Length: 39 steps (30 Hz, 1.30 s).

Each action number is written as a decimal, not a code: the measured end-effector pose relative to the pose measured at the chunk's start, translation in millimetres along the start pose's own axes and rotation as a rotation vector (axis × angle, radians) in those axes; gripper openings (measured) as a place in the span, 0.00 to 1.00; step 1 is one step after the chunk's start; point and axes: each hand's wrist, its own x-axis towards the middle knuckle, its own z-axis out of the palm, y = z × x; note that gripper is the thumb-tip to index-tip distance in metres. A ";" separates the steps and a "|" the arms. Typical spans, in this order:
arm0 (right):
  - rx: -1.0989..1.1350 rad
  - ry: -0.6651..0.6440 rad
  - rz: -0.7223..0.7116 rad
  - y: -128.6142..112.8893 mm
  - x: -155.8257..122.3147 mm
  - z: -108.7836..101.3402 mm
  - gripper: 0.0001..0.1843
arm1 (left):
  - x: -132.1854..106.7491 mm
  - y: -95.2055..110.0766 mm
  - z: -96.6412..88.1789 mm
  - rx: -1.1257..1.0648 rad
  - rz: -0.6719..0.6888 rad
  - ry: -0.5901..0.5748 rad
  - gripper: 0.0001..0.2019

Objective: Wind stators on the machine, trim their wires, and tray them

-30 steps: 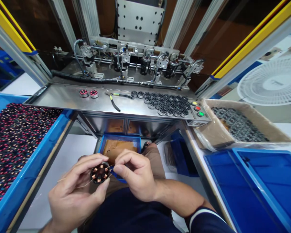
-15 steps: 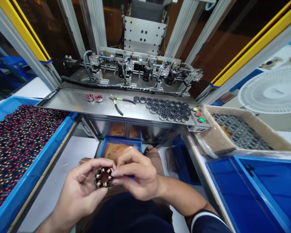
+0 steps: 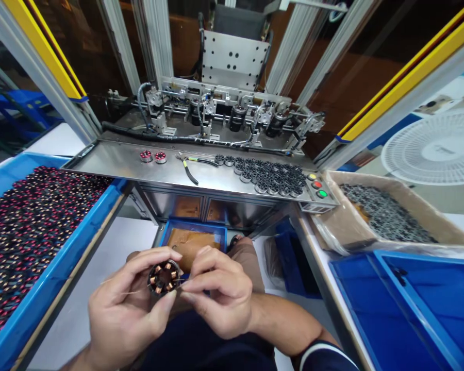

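My left hand (image 3: 119,306) is closed around the rim of a copper-wound motor stator (image 3: 169,268), its open face with several coils turned toward me. The thumb presses the lower edge and the fingers curl over the top. A thin loose wire also sticks out to the left across that palm. At the stator's right side, my right hand (image 3: 221,296) pinches a thin wire (image 3: 182,281) between thumb and forefinger. Both hands are above my lap, in front of the steel bench (image 3: 135,172).
On the bench lie two red-wound stators (image 3: 160,157), cutting pliers (image 3: 189,172) and several bare stator cores (image 3: 270,175). A blue bin (image 3: 62,260) of wound stators stands left. To the right are a cardboard box (image 3: 390,208) of cores, button panel (image 3: 317,191) and blue trays (image 3: 410,309).
My right hand has drawn slightly away from the stator, so the wire between them now shows. The stator has turned a little in my left hand.
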 end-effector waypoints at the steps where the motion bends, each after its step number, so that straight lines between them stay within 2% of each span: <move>1: 0.002 -0.021 -0.001 1.4 2.3 -4.1 0.07 | 0.8 0.4 -1.6 -0.038 -0.051 -0.031 0.20; 5: 0.032 -0.169 -0.014 9.0 16.5 -21.3 0.18 | 2.4 -0.9 -7.1 -0.228 -0.279 -0.174 0.16; 10: 0.054 -0.376 -0.117 17.0 37.0 -28.5 0.11 | 0.2 -8.2 -3.6 -0.432 -0.450 -0.265 0.16; 14: 0.029 -0.431 -0.214 15.0 42.1 -28.0 0.07 | 2.6 -10.6 -0.8 -0.502 -0.500 -0.299 0.18; 18: -0.095 -0.291 -0.242 8.6 29.9 -25.7 0.04 | 7.3 -6.0 1.5 -0.518 -0.493 -0.322 0.17; 21: -0.205 -0.095 -0.288 6.7 14.1 -20.2 0.04 | 6.9 -1.4 6.6 -0.459 -0.438 -0.227 0.16; 23: -0.283 0.014 -0.320 6.1 5.6 -15.4 0.08 | 4.8 0.6 10.7 -0.360 -0.335 -0.126 0.17; 26: -0.358 0.101 -0.335 3.5 0.1 -8.2 0.12 | 1.3 1.2 14.8 -0.228 -0.131 -0.008 0.20; 29: -0.346 0.146 -0.298 -2.2 0.5 -0.3 0.11 | -1.3 -0.9 15.2 -0.176 -0.003 0.028 0.23; 31: -0.300 0.161 -0.223 -6.6 0.9 5.4 0.09 | -2.8 -2.4 14.9 -0.170 0.040 0.040 0.24; 35: -0.214 0.170 0.012 -10.6 -0.4 13.8 0.04 | -5.5 -2.3 17.6 -0.191 0.025 0.087 0.24; 37: -0.191 0.157 0.058 -8.1 -1.0 14.4 0.05 | -5.7 -1.1 18.4 -0.231 -0.076 0.102 0.24; 39: -0.181 0.123 0.046 -2.9 -0.8 12.0 0.06 | -4.1 -0.9 15.7 -0.298 -0.215 0.065 0.25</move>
